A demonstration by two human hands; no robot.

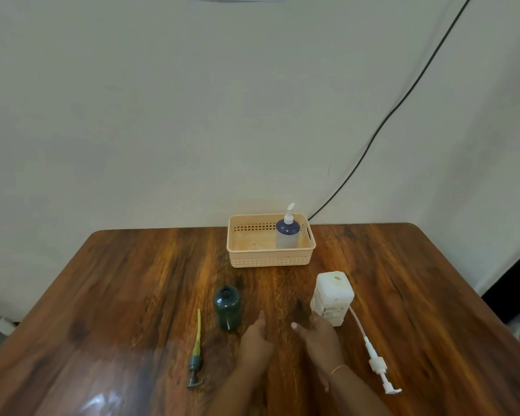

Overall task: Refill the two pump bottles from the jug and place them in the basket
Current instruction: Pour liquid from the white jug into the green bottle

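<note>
A peach basket (pixel 270 261) stands at the table's far edge, with a blue-and-white pump bottle (pixel 287 234) upright in its right end. A dark green bottle (pixel 228 307) stands open, without its pump. Its grey pump head with a yellow tube (pixel 196 349) lies to its left. The white jug (pixel 332 297) stands open at the right, and its long white pump (pixel 373 354) lies beside it. My left hand (pixel 254 343) hovers just right of the green bottle, holding nothing. My right hand (pixel 321 334) is at the jug's near side, fingers touching it.
The wooden table (pixel 132 280) has a rounded far edge against a pale wall. A black cable (pixel 403 97) runs down the wall behind the basket. Bare wood lies on the left and far right.
</note>
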